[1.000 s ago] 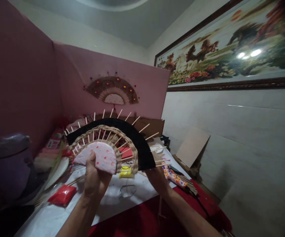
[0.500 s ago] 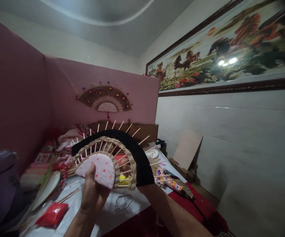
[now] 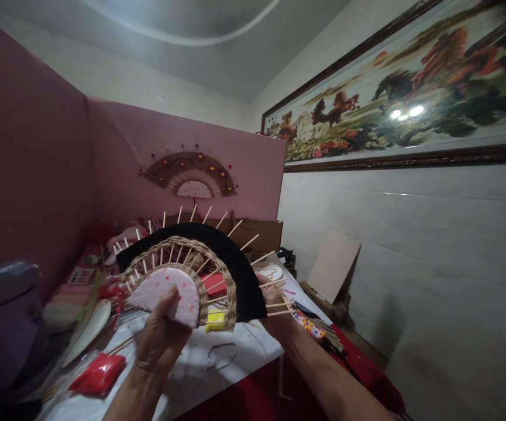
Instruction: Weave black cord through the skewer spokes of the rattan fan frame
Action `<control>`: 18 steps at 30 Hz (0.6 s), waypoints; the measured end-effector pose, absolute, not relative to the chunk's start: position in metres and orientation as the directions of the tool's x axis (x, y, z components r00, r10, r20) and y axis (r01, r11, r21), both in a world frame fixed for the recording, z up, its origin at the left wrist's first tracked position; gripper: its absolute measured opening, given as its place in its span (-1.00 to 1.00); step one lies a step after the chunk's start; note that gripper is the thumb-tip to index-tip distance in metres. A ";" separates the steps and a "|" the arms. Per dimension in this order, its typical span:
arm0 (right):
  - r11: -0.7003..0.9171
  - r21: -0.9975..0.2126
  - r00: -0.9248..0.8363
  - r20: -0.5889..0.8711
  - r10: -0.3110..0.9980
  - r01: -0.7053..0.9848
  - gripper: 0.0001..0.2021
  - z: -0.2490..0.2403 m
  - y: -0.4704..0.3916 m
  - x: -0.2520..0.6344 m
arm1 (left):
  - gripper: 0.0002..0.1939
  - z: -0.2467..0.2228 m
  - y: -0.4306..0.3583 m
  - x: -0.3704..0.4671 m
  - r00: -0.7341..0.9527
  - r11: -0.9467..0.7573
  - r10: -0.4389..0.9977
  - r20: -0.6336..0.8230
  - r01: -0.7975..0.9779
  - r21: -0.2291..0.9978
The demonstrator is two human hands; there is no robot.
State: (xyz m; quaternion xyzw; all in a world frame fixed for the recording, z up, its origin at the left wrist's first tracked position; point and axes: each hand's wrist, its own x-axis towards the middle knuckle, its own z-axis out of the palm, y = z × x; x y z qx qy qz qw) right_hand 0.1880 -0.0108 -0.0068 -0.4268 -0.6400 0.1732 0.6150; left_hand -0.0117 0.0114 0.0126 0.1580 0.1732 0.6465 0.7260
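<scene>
1. A long, brown-framed painting of horses (image 3: 393, 93) is mounted on the pale wall (image 3: 432, 245).
2. A brown, flower-dotted, semicircular fan (image 3: 191, 166) is displayed against the upright pink panel (image 3: 255, 175).
3. A flat, beige, rectangular board (image 3: 334, 266) is leaned against the wall.
4. A rounded lilac bin (image 3: 2, 327) is cut off by the left edge.

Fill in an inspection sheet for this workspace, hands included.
Surface: white sheet, red cloth alongside.
Work: fan with a black band, sticks poking past it.
Clutter: red packet at left, yellow packet partly behind the fan.
Hands: left hand grips the fan's pink centre; right hand partly hidden at its right end, hold unclear.
Cables: nothing clearly seen.
Surroundings: another fan on a pink board; framed horse picture on the right wall.
</scene>
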 end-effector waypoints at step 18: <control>0.383 -0.903 0.096 0.372 0.923 -0.192 -0.75 0.001 -0.028 0.211 | -0.82 0.014 0.015 -0.016 0.037 0.072 0.996 -0.079 -0.862 0.502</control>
